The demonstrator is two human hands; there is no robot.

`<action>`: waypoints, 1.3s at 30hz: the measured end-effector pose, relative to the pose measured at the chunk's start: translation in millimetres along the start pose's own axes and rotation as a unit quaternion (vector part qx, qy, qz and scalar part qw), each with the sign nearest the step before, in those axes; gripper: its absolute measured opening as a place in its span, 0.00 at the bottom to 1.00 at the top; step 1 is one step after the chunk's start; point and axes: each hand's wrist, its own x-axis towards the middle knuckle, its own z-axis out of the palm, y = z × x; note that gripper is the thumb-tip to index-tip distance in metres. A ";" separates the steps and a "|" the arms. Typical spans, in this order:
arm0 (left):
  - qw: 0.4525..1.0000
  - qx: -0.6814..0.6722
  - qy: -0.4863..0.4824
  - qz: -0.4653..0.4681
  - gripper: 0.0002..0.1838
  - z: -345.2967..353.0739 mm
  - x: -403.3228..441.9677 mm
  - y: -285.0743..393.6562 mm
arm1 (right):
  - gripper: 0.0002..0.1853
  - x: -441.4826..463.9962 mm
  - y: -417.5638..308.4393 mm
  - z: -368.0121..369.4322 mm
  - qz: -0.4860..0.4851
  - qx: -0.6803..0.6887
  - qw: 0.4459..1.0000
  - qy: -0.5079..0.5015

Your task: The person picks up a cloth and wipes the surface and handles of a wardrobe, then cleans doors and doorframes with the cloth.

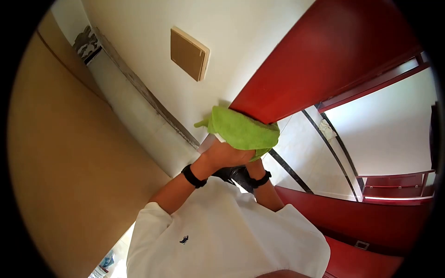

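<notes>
Your green cloth lies just beyond your left hand, touching it and covering its fingers; the cloth meets the near end of the red panel; your right hand is beside the left, mostly hidden; you cannot tell from here whether either hand's fingers are apart or closed.
</notes>
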 end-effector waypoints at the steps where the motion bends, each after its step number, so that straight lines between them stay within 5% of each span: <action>1: 0.995 -0.085 0.036 -0.046 0.13 2.1 1.8 0.0 | 0.25 -1.4 0.3 1.9 0.001 -0.003 1.000 0.003; 4: 0.957 -0.242 0.109 -0.121 0.13 1.3 8.0 -4.7 | 0.25 4.8 2.0 0.2 0.001 -0.012 1.000 0.025; 9: 0.989 -0.078 0.127 -0.005 0.18 -37.7 50.8 -23.0 | 0.25 58.6 -4.0 -36.1 -0.009 -0.029 0.994 0.107; 11: 0.979 -0.182 0.021 -0.089 0.16 -94.8 96.4 -22.7 | 0.25 82.8 -8.1 -53.2 -0.004 -0.023 0.988 0.153; 16: 0.989 -0.113 0.077 -0.051 0.12 -105.3 124.8 -21.6 | 0.24 94.4 -20.6 -47.0 0.010 0.012 0.973 0.229; 23: 0.982 -0.166 0.083 -0.024 0.09 -76.6 92.5 -26.6 | 0.24 75.7 -23.2 -13.3 0.025 0.012 0.973 0.227; 29: 0.989 -0.135 0.029 -0.050 0.18 -65.0 66.6 -16.8 | 0.23 63.3 -22.1 5.1 0.025 -0.010 0.978 0.205; 37: 0.971 -0.174 0.152 -0.061 0.26 -93.6 125.3 -30.0 | 0.23 69.9 -32.5 -3.4 0.026 0.003 0.971 0.237; 39: 0.979 -0.183 0.059 -0.060 0.26 -130.2 146.3 -41.5 | 0.23 75.7 -39.6 -10.0 0.025 0.032 0.958 0.283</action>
